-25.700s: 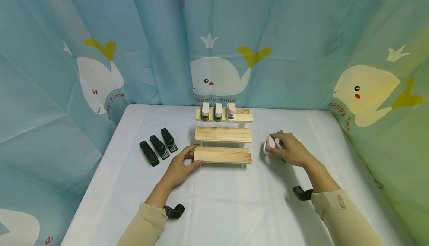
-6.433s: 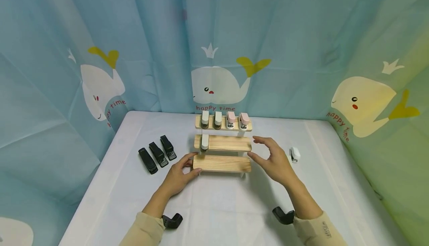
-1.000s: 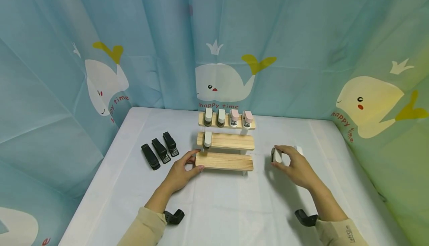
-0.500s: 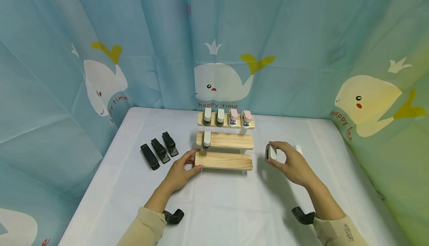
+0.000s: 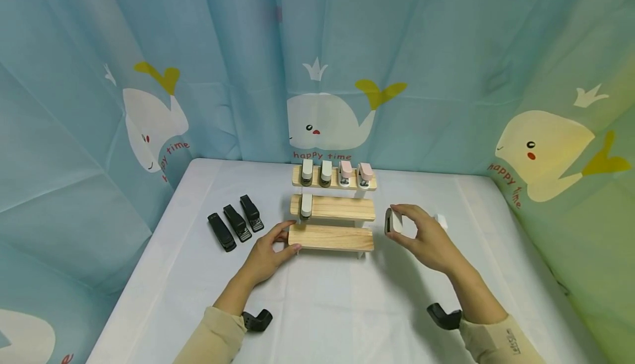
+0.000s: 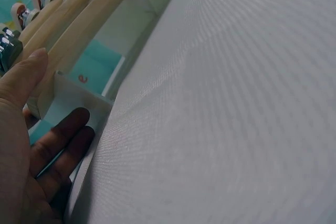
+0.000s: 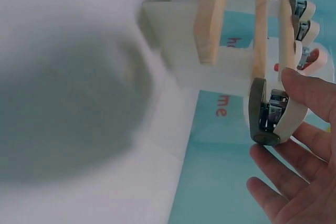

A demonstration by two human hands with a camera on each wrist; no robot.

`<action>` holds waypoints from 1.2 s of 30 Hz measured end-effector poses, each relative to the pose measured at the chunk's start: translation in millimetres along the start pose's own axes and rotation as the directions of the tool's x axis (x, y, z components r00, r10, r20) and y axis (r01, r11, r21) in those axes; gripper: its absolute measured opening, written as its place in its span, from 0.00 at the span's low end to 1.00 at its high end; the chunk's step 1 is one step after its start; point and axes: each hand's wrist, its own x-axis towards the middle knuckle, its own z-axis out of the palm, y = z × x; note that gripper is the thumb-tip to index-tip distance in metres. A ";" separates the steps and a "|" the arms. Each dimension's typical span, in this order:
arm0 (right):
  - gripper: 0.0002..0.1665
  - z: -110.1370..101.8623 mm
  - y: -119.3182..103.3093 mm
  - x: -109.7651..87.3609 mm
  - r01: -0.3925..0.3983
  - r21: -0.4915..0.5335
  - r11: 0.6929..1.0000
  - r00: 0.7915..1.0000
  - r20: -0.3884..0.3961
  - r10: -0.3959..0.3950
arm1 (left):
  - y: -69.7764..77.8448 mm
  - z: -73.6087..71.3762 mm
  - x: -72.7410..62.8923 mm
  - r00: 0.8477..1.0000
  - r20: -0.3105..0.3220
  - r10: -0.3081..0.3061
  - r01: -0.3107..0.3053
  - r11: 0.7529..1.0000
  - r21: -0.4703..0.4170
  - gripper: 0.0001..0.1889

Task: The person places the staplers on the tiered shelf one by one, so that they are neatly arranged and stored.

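My left hand [image 5: 265, 256] grips the left end of the bottom plank [image 5: 331, 238] of a three-tier wooden display stand, thumb at its front edge. To the right of the stand, my right hand [image 5: 429, 240] pinches a small white-and-grey stapler [image 5: 394, 221] between thumb and fingers, raised above the table. The right wrist view shows that stapler [image 7: 257, 108] from the side, overlapping the planks' ends. On the top plank stand two white-and-grey staplers [image 5: 307, 171] and two pink ones [image 5: 365, 174]. One more white-and-grey stapler [image 5: 306, 205] is at the left end of the middle plank [image 5: 342, 208].
Three black staplers [image 5: 237, 223] lie in a slanted row on the white table [image 5: 327, 309], left of the stand. A white stapler [image 5: 441, 220] sits partly hidden behind my right hand. A blue curtain [image 5: 421, 33] with whale prints hangs behind the table.
Over the last second my right hand has carried the white-and-grey stapler left, closer to the stand; my left hand has stayed. Since the oldest frame, the top and middle planks have each gained a stapler.
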 end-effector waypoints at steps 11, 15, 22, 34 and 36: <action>0.37 1.2 -15.2 5.6 0.039 0.020 0.999 0.999 -0.002 -0.039 | -0.3 0.0 0.1 1.000 0.006 0.003 -0.003 1.000 0.001 0.36; 0.37 2.6 -20.4 8.1 0.049 0.033 0.998 0.999 0.002 -0.049 | -0.9 0.4 0.2 1.000 0.003 0.013 -0.013 1.000 0.008 0.36; 0.38 6.5 -28.9 13.9 0.074 0.048 0.996 0.997 0.003 -0.074 | -0.9 0.2 0.3 1.000 0.001 0.013 -0.013 1.000 0.008 0.36; 0.38 14.7 -42.4 22.3 0.118 0.070 0.991 0.993 0.006 -0.119 | 2.3 0.4 -1.5 1.000 0.001 0.002 -0.002 1.000 0.027 0.35; 0.37 16.8 -44.4 23.5 0.125 0.074 0.989 0.992 0.003 -0.126 | 3.9 0.5 -2.4 1.000 0.001 0.007 -0.007 0.999 0.031 0.35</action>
